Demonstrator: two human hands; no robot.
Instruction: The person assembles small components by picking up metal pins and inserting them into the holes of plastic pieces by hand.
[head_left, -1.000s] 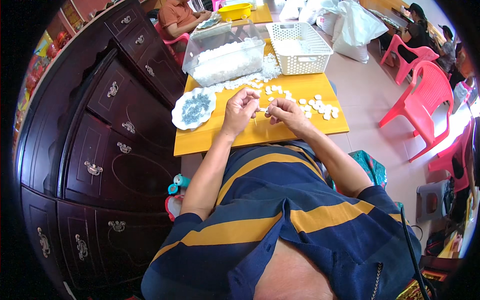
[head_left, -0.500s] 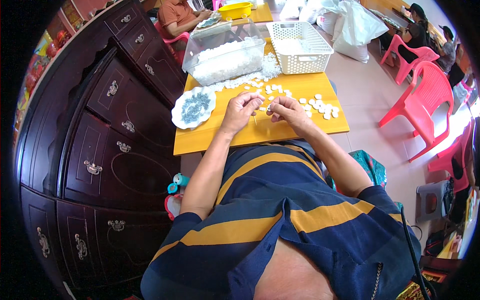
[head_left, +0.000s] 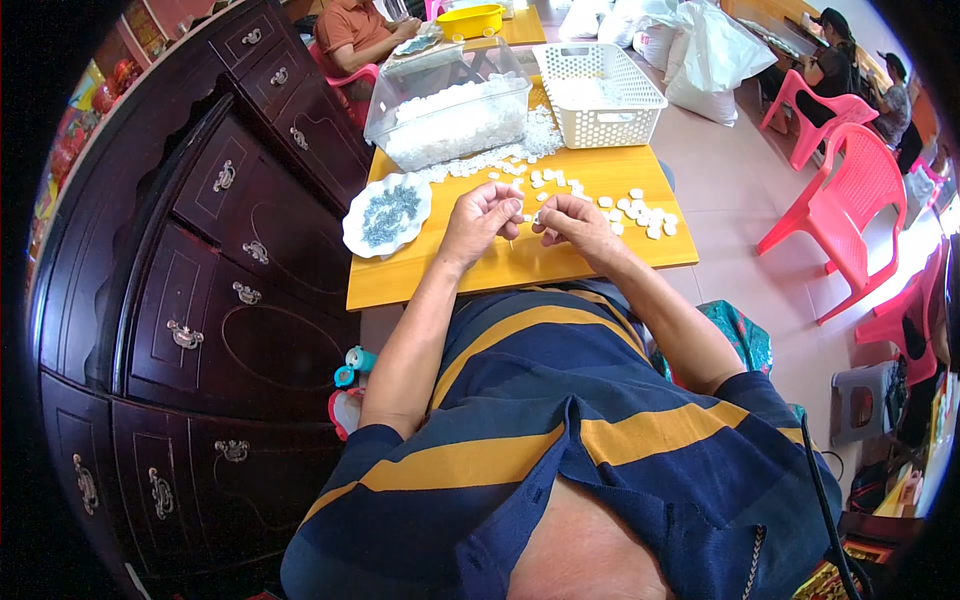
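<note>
My left hand is closed in a pinch above the wooden table. Something small and pale shows at its fingertips, and a thin light sliver points down below them; what exactly it holds is too small to tell. Facing it, a short gap away, my right hand pinches a tiny whitish piece with a dark spot. Around and behind both hands lie several small white rounded pieces, most of them to the right. A scalloped white dish beside my left hand holds a heap of small grey-blue bits.
At the table's back stand a clear plastic bin of white pieces and a white perforated basket. Loose translucent bits lie between them. A dark drawer cabinet borders the left, pink chairs the right. Another person sits beyond.
My left hand's fingertips have drawn slightly back and curled, while my right hand shifted very little. The table's things stay in place.
</note>
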